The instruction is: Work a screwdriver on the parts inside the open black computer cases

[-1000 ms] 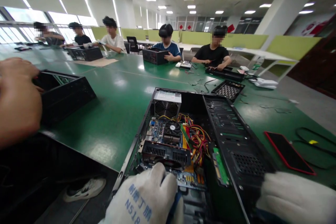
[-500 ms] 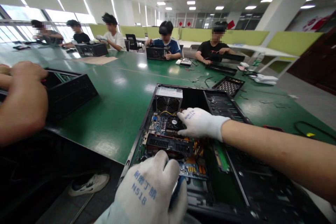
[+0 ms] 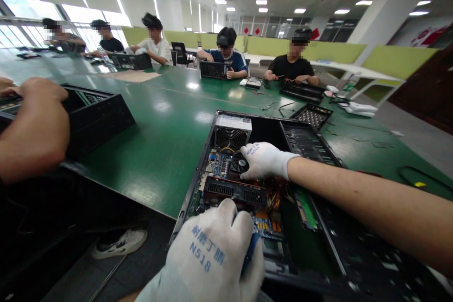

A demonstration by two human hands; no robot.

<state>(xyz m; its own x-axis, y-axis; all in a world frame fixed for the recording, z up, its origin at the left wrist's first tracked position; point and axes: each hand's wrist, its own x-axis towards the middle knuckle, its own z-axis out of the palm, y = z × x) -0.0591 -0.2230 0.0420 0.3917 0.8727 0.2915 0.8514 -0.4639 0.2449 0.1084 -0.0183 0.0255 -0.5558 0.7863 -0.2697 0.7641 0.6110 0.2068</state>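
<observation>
An open black computer case (image 3: 191, 184) lies on its side before me, its motherboard (image 3: 216, 163) showing. My right hand (image 3: 266, 160), in a white glove, reaches in from the right. Its thumb and fingers are around the right side of the black CPU fan (image 3: 240, 163). Below that, a graphics card (image 3: 233, 190) with a slotted black cover crosses the board. My left hand (image 3: 215, 250), gloved too, is curled over the case's near edge by the card. Something dark blue shows between its thumb and fingers; I cannot tell whether it is an object or the glove's palm.
The power supply (image 3: 231, 132) fills the case's far left corner. A neighbour's bare arm (image 3: 38, 127) works at another black case (image 3: 101, 120) on the left. Across the green table (image 3: 159, 151), several people handle cases. A perforated black panel (image 3: 311, 115) and cables lie beyond mine.
The view has shifted slightly, so the case sits a little further right. My right hand stays at the fan and my left stays curled at the near edge. A person across has lowered a black panel.
</observation>
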